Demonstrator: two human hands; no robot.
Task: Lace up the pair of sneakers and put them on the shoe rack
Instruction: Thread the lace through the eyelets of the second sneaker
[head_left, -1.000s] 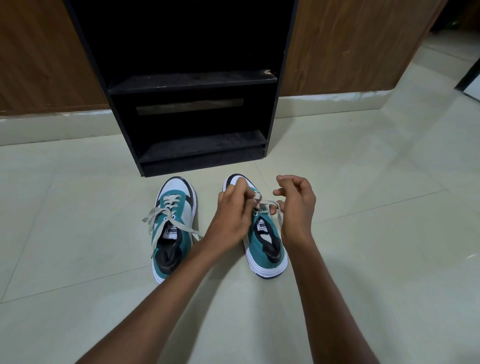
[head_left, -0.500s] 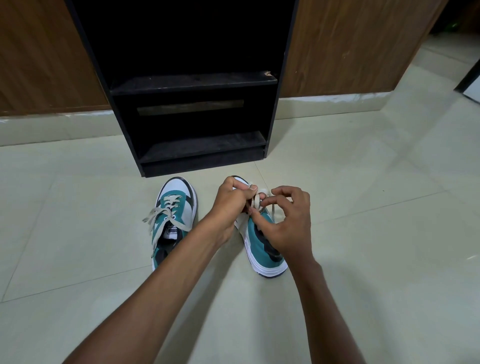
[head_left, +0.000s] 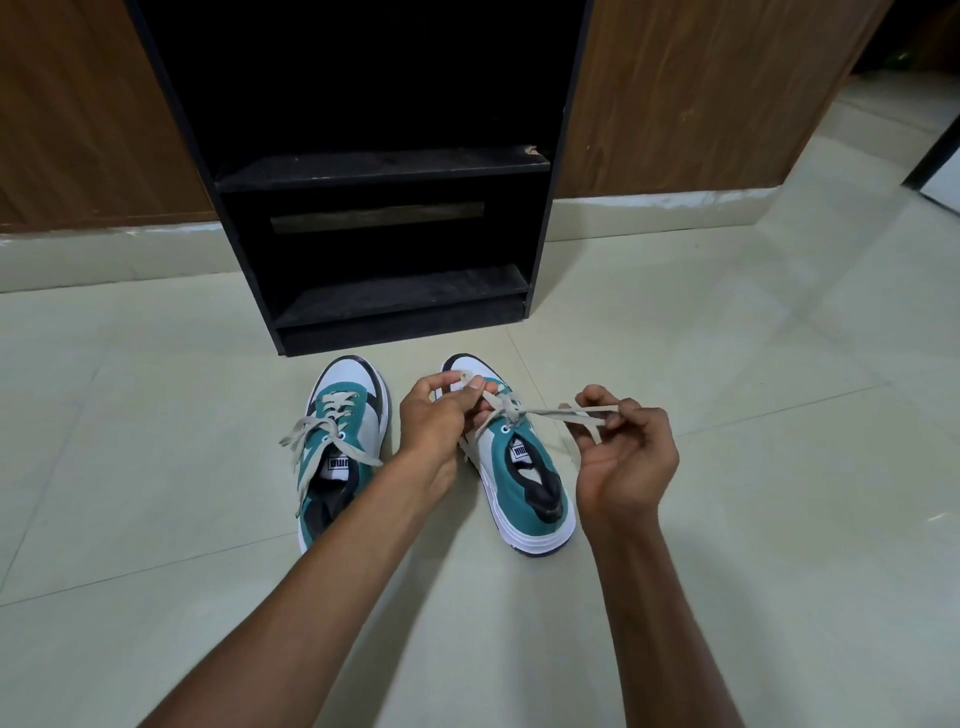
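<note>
The right sneaker (head_left: 519, 467) lay on the floor (head_left: 727, 364) under the fingers, long axis running toe-first toward the shoe rack (head_left: 374, 208), heel nearest the person. Its lace (head_left: 550, 413) stretched sideways between both hands. The left hand (head_left: 441, 421) pinched it over the toe; the right hand (head_left: 623, 447) pinched a loop beyond. The left sneaker (head_left: 337, 447) lay parallel, just outside the left fingers.

Teal cloth sneakers with white rubbery soles (head_left: 524, 483) sit on glossy pale floor tiles (head_left: 727, 338). A matt black wooden shoe rack (head_left: 384, 166), dusty-shelved, backs onto wood-grain brown panelling (head_left: 675, 93).
</note>
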